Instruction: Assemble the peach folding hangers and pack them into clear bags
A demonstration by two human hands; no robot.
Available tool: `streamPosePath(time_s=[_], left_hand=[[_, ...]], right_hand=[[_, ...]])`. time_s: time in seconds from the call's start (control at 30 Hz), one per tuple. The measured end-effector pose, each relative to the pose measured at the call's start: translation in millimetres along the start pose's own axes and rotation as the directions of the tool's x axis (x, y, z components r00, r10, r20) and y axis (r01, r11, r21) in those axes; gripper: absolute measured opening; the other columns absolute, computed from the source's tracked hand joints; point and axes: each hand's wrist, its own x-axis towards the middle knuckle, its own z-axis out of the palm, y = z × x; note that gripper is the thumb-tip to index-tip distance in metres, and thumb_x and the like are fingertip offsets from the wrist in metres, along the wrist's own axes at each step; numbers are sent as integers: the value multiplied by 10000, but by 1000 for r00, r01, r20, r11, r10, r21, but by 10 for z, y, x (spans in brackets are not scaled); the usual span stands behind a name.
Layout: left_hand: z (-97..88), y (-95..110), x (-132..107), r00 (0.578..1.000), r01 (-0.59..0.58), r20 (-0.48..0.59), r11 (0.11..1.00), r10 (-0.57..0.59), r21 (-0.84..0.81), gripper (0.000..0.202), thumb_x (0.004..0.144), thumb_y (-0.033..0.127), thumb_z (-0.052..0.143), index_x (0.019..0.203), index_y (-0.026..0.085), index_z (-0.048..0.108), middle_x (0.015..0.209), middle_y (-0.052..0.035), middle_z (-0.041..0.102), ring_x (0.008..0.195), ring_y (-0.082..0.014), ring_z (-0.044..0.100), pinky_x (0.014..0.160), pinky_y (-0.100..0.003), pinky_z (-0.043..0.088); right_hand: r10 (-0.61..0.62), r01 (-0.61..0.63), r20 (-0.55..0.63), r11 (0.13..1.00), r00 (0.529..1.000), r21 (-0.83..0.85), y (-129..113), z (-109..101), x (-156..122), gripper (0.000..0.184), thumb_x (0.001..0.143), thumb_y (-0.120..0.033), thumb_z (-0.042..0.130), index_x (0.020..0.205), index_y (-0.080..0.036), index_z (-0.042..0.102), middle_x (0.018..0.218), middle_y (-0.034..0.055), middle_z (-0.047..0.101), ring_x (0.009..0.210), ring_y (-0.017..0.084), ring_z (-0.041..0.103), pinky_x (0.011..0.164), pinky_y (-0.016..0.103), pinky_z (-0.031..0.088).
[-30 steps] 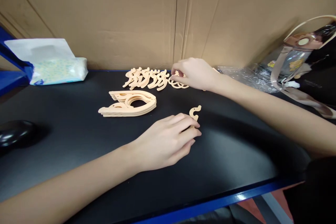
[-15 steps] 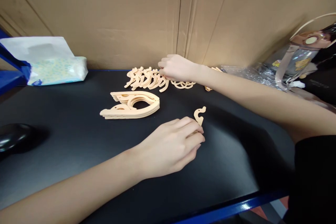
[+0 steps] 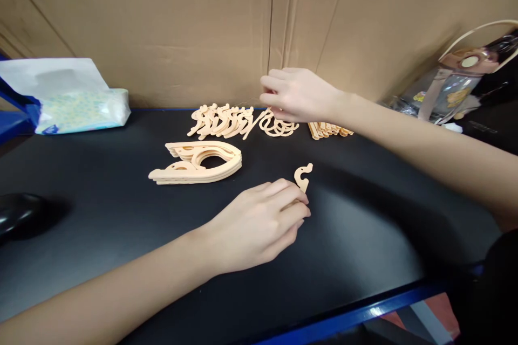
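My left hand (image 3: 259, 223) rests low over the black table, its fingers closed on a beige hanger hook (image 3: 301, 177); the hook's curved end sticks out beyond the fingers, the rest is hidden. Farther back, my right hand (image 3: 299, 94) is raised above a group of beige rings (image 3: 279, 128). Its fingers are pinched, and a slim beige hanger arm (image 3: 253, 125) slants down and left from the fingertips. Beside it lies a row of curved beige hanger arms (image 3: 220, 121). Several folded hangers (image 3: 198, 172) are stacked left of my left hand.
Short beige strips (image 3: 327, 130) lie under my right forearm. A tissue pack (image 3: 81, 110) stands at the back left, a black mouse (image 3: 20, 213) at the left edge. A bottle (image 3: 449, 83) stands at the right, with a cardboard wall (image 3: 194, 27) behind the table.
My right hand has lifted and moved right from the row of curved arms, drawing one slim arm with it. My left hand keeps its hold on the hook. The short strips now show.
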Motion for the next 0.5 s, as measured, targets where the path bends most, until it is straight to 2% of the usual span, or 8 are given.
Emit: streamPosePath(time_s=[0.07, 0.1, 0.17, 0.23, 0.27, 0.33, 0.43, 0.5], left_hand=[[-1, 0, 3, 1000, -1, -12, 1000, 1, 6, 245, 990, 156, 445, 1036, 109, 681, 1096, -98, 675, 1059, -232, 615, 905, -356, 529], [-2, 1, 4, 1000, 0, -20, 1000, 0, 13, 243, 987, 150, 448, 1044, 110, 680, 1101, -99, 674, 1066, -233, 612, 908, -358, 527], [-5, 7, 5, 999, 2, -43, 1000, -1, 29, 236, 982, 143, 457, 1064, 112, 676, 1116, -100, 671, 1087, -238, 601, 917, -360, 520], [-10, 16, 5, 998, -5, -67, 999, 8, 46, 224, 975, 144, 476, 1077, 115, 673, 1134, -100, 670, 1107, -238, 591, 936, -355, 509], [-14, 20, 5, 997, -13, -74, 998, 17, 56, 218, 972, 149, 486, 1082, 117, 672, 1144, -98, 671, 1121, -237, 586, 954, -351, 500], [-19, 27, 6, 996, -33, -76, 996, 39, 81, 211, 969, 162, 502, 1091, 122, 669, 1176, -94, 669, 1166, -238, 569, 1006, -349, 472], [-23, 28, 7, 997, -26, -72, 992, 35, 126, 215, 965, 185, 519, 1115, 129, 662, 1233, -101, 652, 1240, -257, 530, 1077, -389, 424], [-20, 24, 7, 998, 17, -61, 991, -9, 133, 244, 959, 213, 539, 1161, 127, 645, 1264, -118, 630, 1258, -279, 516, 1070, -425, 434]], right_hand=[[81, -69, -61, 981, 995, 181, -19, -75, -178, 172, 918, -188, 461, 906, -147, 628, 990, 99, 639, 923, 227, 567, 733, 354, 389], [144, -114, -73, 940, 987, 320, -32, -101, -266, 131, 896, -203, 504, 883, -156, 625, 931, 73, 652, 878, 206, 576, 725, 340, 395], [245, -190, -7, 768, 969, 612, -63, -125, -428, 94, 872, -245, 576, 869, -167, 628, 852, 30, 668, 806, 169, 595, 721, 316, 420], [256, -241, 109, 568, 960, 787, -95, -114, -561, 128, 870, -298, 619, 877, -173, 646, 850, 14, 685, 805, 157, 615, 743, 309, 445], [234, -260, 160, 499, 959, 827, -112, -99, -614, 147, 872, -322, 631, 879, -177, 658, 864, 13, 693, 816, 156, 622, 759, 311, 454], [173, -286, 234, 415, 957, 864, -152, -60, -692, 174, 878, -355, 637, 885, -186, 678, 890, 12, 705, 826, 154, 627, 776, 316, 466], [87, -305, 292, 318, 952, 898, -240, -8, -748, 204, 900, -373, 619, 914, -184, 693, 903, 16, 715, 805, 143, 633, 754, 307, 481], [36, -292, 294, 280, 955, 915, -312, 14, -754, 209, 913, -359, 605, 934, -174, 701, 907, 24, 724, 805, 138, 637, 758, 301, 485]])
